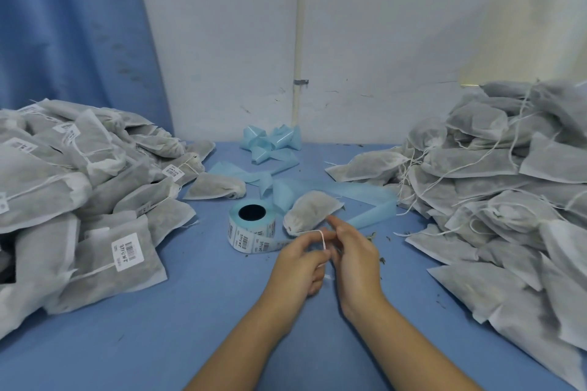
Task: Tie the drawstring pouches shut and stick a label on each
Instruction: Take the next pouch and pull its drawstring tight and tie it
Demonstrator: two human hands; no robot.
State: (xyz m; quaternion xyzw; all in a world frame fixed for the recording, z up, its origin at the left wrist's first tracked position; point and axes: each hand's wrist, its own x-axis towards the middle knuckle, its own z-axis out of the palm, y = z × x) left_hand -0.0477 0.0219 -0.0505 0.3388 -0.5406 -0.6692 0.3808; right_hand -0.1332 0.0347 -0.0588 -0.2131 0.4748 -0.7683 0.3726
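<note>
Left hand (298, 263), right hand (352, 251): fingers curled, both pinching the white drawstring (321, 236).
Pouch (313, 211): on the bench (190, 327) just beyond, beside the label roll (252, 225). Long axis near-left to far-right, gathered mouth toward the hands. No label visible.
Left pile (79, 200): labelled.
Right pile (508, 184): strings loose, unlabelled. Judged about half left.

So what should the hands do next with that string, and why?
Probably pull the loop snug into a knot. The left hand and right hand both hold the string, which runs to the gathered neck of the pouch, and no finished knot shows. The label roll sits beside it.
</note>
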